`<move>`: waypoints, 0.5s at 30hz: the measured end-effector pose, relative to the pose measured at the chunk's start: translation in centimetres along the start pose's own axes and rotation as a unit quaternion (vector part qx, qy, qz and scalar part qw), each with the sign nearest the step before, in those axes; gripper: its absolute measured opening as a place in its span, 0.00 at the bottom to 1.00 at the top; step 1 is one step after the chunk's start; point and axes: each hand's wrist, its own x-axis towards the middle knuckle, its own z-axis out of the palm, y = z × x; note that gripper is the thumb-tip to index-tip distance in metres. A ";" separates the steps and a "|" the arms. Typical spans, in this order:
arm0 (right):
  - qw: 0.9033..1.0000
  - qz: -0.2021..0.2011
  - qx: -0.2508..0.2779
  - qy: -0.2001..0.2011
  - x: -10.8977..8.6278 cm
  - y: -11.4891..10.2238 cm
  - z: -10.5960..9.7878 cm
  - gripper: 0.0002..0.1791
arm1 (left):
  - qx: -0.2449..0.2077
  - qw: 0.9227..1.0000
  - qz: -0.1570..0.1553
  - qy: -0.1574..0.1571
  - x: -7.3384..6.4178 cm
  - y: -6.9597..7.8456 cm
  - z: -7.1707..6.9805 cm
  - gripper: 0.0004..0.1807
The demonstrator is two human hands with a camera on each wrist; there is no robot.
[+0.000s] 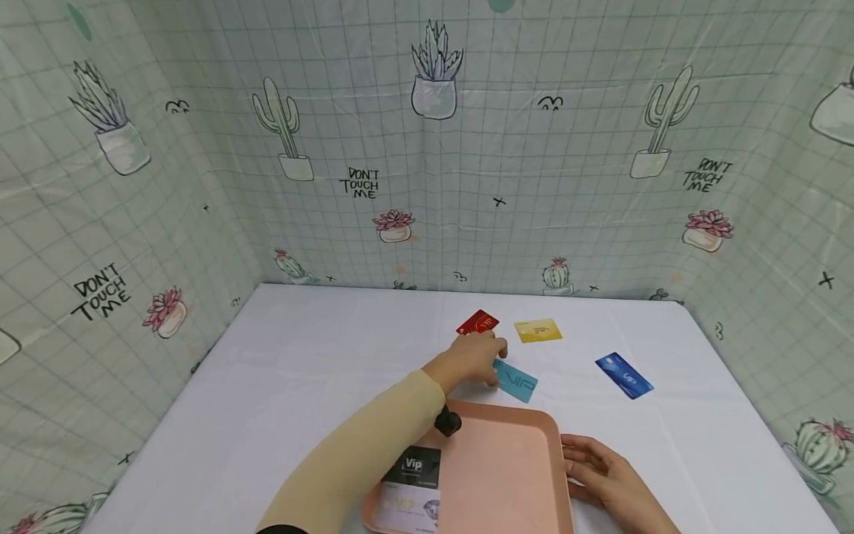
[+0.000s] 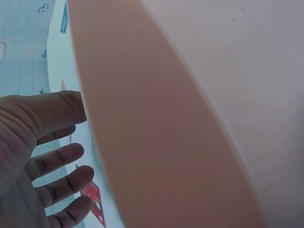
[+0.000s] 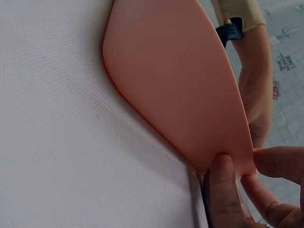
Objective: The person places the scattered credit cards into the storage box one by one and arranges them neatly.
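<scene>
Teal card [image 1: 517, 382], flat on the white table [image 1: 333, 348], just past the far rim of the peach tray [image 1: 507, 475]; rectangular, with darker VIP lettering across its face, slanting from far left to near right, left end partly hidden by the left grip [image 1: 474, 360]. Thumb and fingers there bent but parted, loose rather than clenched, thumb right at the card's left end; cannot tell whether actually touching. From the left wrist, fingers seen loosely spread beyond the tray wall, with the red card [image 1: 478, 321] close by. Right grip [image 1: 610, 475] beside the tray's right wall, fingertips against the outside, unclenched and not wrapped round it. Inside the tray, along the left side, two cards: black card [image 1: 414, 466] marked Vip on the far side, and silvery white card [image 1: 403, 510] with pale lettering just beside it on the near side. Over the tray's left part, beige sleeve [image 1: 360, 445] of the left arm. Farther out on the table, red card just beyond the left grip, yellow card [image 1: 538, 331] to its right, blue card [image 1: 624, 375] farther right and nearer.
</scene>
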 end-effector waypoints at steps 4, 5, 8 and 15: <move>1.000 -0.002 0.000 0.000 0.0 0.1 0.1 0.36 | 0.007 1.000 0.007 -0.009 0.4 0.0 0.4 0.32; 1.000 -0.003 0.000 0.001 0.0 0.1 0.1 0.36 | 0.006 1.000 0.009 -0.013 0.4 0.1 0.5 0.33; 1.000 0.000 0.001 0.005 0.0 0.2 0.1 0.36 | -0.002 0.999 0.016 -0.027 0.4 0.0 0.7 0.34; 1.000 0.000 0.005 0.006 0.0 0.2 0.1 0.36 | -0.007 0.999 0.031 -0.030 0.4 0.0 0.6 0.35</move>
